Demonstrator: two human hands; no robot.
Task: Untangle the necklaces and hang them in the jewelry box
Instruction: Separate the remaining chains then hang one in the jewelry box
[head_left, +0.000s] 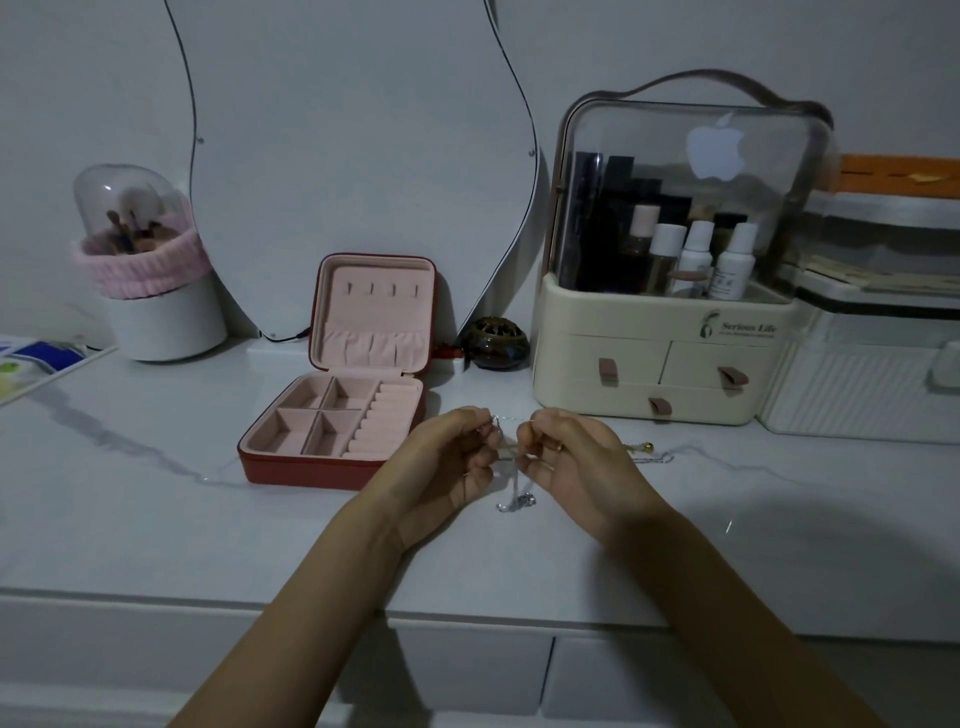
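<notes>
Silver chain (511, 470) is stretched between both hands above the white marbled bench (156, 509). The left hand (441, 467) pinches one end with curled fingers (480, 460); the right hand (576, 462) pinches the other end the same way. A short taut length spans the gap between the hands, and the remainder hangs down to a small bunch lying on the bench below them.

A second chain (647, 452) with a gold bead lies on the bench just right of the right hand.

The red box (337, 415) stands open to the left of the hands, near the left hand but apart from it. Its pink lid stands upright; the four hooks in the lid carry nothing.

Behind the box: a mirror (337, 156) against the wall, and a dark round pot (496, 345) beside the lid. Far left stands a brush holder (150, 270) with a clear dome. To the right rear stands a cream organiser (670, 374) with bottles and drawers, well clear of the hands.
</notes>
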